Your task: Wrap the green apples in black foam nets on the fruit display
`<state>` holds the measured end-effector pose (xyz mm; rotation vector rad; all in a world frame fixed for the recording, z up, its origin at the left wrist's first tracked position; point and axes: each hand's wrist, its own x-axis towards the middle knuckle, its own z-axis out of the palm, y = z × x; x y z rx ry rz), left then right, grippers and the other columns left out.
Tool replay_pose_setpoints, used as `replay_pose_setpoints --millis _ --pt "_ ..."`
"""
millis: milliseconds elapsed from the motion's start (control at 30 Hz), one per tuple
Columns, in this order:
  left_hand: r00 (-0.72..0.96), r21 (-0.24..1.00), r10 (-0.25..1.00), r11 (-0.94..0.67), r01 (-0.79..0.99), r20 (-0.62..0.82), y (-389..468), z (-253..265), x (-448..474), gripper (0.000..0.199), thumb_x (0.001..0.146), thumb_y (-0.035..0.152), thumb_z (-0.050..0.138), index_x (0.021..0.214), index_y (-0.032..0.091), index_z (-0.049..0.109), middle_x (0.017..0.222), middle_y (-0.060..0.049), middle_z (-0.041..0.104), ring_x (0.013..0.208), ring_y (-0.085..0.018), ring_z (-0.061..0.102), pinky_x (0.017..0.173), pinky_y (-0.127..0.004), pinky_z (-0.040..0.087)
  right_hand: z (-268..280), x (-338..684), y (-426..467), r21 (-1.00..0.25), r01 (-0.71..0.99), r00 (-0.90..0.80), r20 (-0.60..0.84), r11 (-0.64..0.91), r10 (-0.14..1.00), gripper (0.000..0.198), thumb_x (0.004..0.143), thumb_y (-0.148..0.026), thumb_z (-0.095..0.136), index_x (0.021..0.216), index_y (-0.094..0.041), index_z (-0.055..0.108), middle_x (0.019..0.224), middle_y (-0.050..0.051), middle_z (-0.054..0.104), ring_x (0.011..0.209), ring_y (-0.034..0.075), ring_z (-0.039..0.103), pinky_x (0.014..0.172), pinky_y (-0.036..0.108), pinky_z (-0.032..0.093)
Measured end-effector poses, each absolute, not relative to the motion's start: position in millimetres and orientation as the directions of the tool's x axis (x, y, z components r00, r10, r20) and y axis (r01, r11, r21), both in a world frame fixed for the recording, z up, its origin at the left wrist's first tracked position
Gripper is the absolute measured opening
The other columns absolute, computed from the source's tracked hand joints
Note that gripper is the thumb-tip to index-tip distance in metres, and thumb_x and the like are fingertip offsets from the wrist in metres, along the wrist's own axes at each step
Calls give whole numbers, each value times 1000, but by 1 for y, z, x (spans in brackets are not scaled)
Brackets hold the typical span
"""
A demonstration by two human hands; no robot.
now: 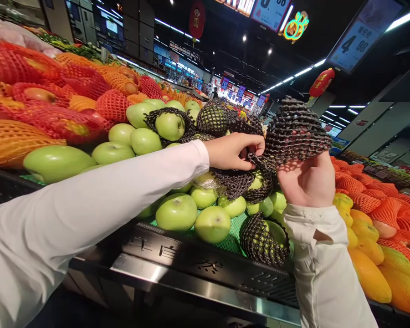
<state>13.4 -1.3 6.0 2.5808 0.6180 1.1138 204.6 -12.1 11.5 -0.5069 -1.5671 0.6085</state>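
Observation:
My left hand (237, 148) reaches over the green apples with thumb and fingertips pinched on the edge of a black foam net (237, 182), which lies on the fruit. Raised at the right, my right hand (307, 180) holds another black foam net (295, 132). That net covers its fingers, and whether a fruit is inside I cannot tell. Loose green apples (176, 212) lie below and left of my left hand. Near the front edge, one green apple sits partly in a black net sleeve (264, 241), below my right hand. Another netted apple (170, 126) lies farther back.
A black display crate (205, 255) with a metal rail holds the apples. Fruit in red and orange nets (71, 95) is piled at the left. Yellow mangoes (369, 273) and fruit in orange-red nets (382, 196) lie at the right. Price signs (357, 43) hang above.

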Motion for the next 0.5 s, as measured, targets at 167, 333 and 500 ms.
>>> replay_pose_setpoints --millis 167,333,500 --pt "661 485 493 -847 217 566 -2 4 16 20 70 19 65 84 20 51 80 3 57 65 -12 50 66 -28 40 25 187 -41 -764 -278 -128 630 582 766 23 89 -37 47 97 -24 64 89 7 66 97 23 64 89 44 57" --pt "622 490 467 -859 150 628 0 3 18 18 66 9 62 75 19 50 73 4 55 69 -13 51 68 -28 41 15 178 -49 -628 -84 -61 778 774 625 46 97 -42 22 103 -26 64 99 8 64 109 22 63 89 43 58" --pt "642 450 480 -864 227 598 0 3 16 18 60 7 65 74 17 57 70 3 58 68 -14 52 67 -29 42 -6 170 -48 -524 305 -63 822 795 566 36 98 -37 29 109 -25 61 110 10 62 125 22 54 106 45 47"
